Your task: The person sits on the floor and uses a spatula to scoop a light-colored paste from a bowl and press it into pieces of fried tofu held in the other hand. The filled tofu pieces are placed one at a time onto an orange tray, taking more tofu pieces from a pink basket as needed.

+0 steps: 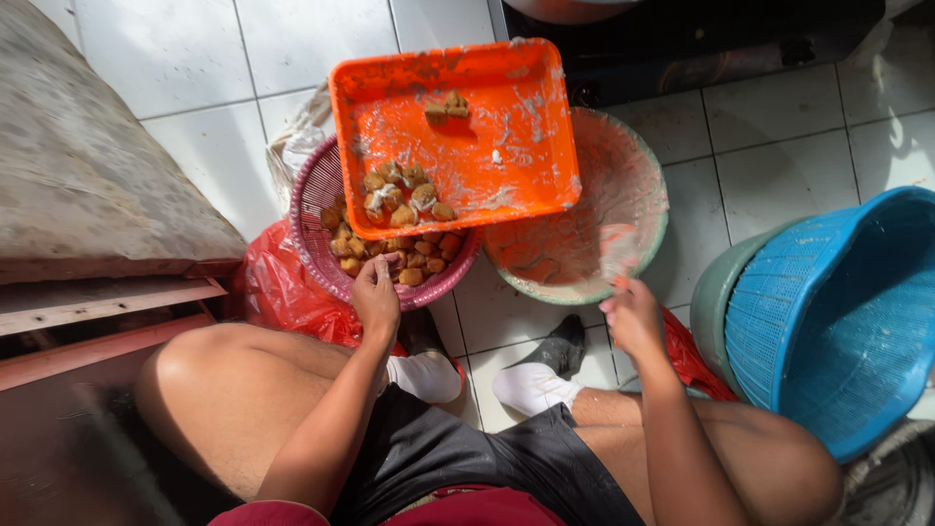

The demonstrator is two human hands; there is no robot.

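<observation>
At frame centre, the left hand [375, 297] grips the lower edge of the orange tray [487, 88], fingers curled closed on it. The tray is tilted over the pink basket [310, 229], and brown fried pieces [399, 190] lie at its lower left corner and in the basket. Right of centre, the right hand [633, 317] holds a blurred scraper [618, 258], fingers closed, above the green-rimmed bowl [653, 219]. A blue basket [838, 321] occupies the right edge.

Left hand [375, 297] reaching forward, fingers curled, right hand [633, 317] raised beside it, fingers loosely bent
</observation>
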